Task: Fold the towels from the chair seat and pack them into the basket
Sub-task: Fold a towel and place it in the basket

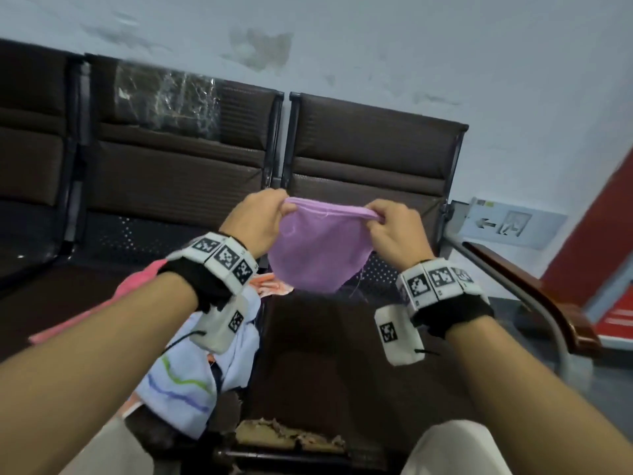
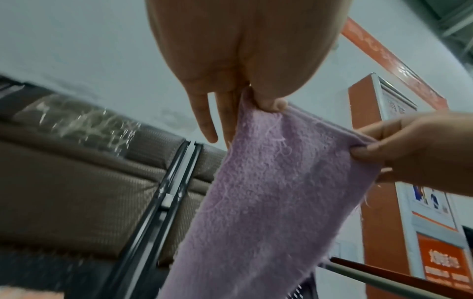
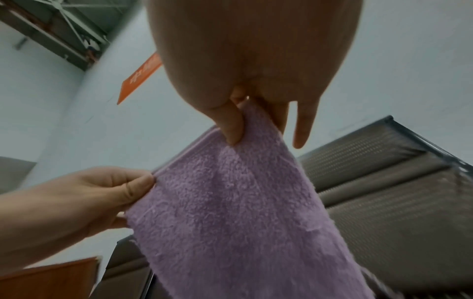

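A small purple towel (image 1: 318, 252) hangs in the air above the dark chair seat (image 1: 342, 354). My left hand (image 1: 263, 217) pinches its upper left corner between thumb and fingers. My right hand (image 1: 390, 228) pinches the upper right corner. The cloth sags in a curve between them. In the left wrist view the purple towel (image 2: 268, 192) hangs from my left hand (image 2: 258, 101), with the right hand (image 2: 399, 153) at its far edge. In the right wrist view the purple towel (image 3: 243, 212) hangs from my right hand (image 3: 238, 125), with my left hand (image 3: 122, 190) on the other corner. No basket is in view.
A heap of other towels lies on the seat to the left: a pink one (image 1: 113, 296), a pale blue one with coloured wavy lines (image 1: 191, 382) and an orange-patterned one (image 1: 270, 286). A wooden armrest (image 1: 534, 289) bounds the right side. The seat's front edge is torn (image 1: 291, 437).
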Demonstrator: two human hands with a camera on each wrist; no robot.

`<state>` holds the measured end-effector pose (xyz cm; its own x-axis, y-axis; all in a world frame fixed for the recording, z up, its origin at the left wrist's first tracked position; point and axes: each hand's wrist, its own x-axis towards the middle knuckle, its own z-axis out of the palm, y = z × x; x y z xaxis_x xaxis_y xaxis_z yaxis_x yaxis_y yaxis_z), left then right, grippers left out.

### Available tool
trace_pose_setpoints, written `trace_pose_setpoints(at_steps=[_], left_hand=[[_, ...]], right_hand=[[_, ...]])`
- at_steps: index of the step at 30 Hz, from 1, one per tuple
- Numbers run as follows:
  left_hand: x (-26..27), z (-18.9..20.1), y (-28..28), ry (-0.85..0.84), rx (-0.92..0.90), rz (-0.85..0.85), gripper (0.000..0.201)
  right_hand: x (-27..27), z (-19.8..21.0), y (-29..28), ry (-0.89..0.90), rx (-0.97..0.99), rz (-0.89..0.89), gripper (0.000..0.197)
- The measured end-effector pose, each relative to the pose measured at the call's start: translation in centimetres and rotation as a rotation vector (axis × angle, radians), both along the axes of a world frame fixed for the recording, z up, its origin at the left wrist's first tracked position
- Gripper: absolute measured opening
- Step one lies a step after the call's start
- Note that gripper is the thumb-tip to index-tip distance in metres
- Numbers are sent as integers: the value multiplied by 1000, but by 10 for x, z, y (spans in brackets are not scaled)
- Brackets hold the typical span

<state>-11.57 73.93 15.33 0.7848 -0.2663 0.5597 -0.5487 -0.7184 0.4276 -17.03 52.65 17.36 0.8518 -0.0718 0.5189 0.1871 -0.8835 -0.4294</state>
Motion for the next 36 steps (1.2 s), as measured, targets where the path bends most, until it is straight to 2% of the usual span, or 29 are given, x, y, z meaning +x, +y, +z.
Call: trace_pose_setpoints(at_steps=[2, 4, 8, 11, 14, 18, 22, 27, 29, 32, 34, 36], left_hand=[[-18, -27, 1, 100, -44, -57, 24], [-38, -54, 5, 198, -6, -137, 23], [-73, -97, 14, 442, 300, -418, 29], [-86, -120, 15, 620, 450, -473, 39], [-84, -133, 12, 673, 419, -472, 35], [-63, -137, 7, 614, 234, -381, 20], [-28, -144, -3, 580, 46, -287, 22], [24, -163, -20, 591, -21, -162, 22], [41, -175, -24, 597, -26, -110, 18], [54, -195, -28, 654, 23, -32, 21], [54, -207, -29, 694, 88, -20, 32], [45, -215, -27, 617, 178, -27, 42]], right_hand=[[-19, -29, -2, 123, -4, 37, 25], [-40, -58, -4, 285, -50, 81, 21], [-80, -98, -9, 621, -244, 240, 15], [-96, -116, -9, 760, -333, 314, 9], [-95, -128, -13, 777, -324, 314, 11], [-71, -138, -24, 714, -202, 242, 11], [-35, -151, -34, 680, 110, 137, 9], [21, -173, -45, 647, 165, 67, 7], [37, -185, -48, 666, 125, 28, 9], [46, -202, -48, 654, -121, 19, 24], [41, -206, -43, 657, -209, 120, 22], [32, -207, -37, 737, -318, 310, 22]])
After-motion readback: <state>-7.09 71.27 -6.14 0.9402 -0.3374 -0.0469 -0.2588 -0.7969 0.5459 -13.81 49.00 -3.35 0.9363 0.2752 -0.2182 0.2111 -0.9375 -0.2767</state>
